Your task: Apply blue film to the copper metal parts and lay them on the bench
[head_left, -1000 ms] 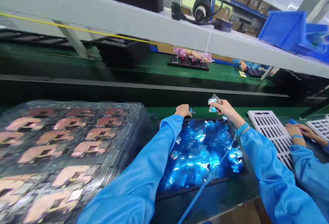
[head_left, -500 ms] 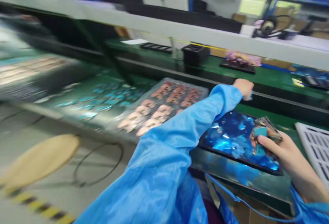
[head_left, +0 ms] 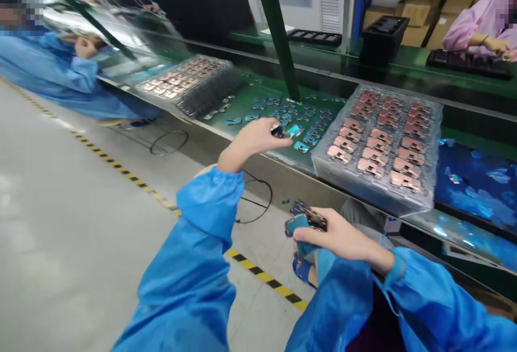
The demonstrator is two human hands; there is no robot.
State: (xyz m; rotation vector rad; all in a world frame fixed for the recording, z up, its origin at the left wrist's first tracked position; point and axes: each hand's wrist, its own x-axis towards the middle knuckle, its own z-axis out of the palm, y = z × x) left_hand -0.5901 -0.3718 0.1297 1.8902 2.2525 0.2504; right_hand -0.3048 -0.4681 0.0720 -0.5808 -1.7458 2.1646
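Left hand [head_left: 254, 139] pinching small part [head_left: 278, 130] — detail blurred, right hand [head_left: 335, 239] clutching stack [head_left: 305, 222]

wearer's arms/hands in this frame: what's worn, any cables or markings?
Both arms are in loose bright-blue smock sleeves with gathered elastic cuffs. The left hand and right hand are bare: no gloves or finger cots visible. No print or markings show on the left sleeve or right sleeve. No cable shows.

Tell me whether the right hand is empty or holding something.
Holding: the right hand is closed around a small stack of dark parts, off the bench.
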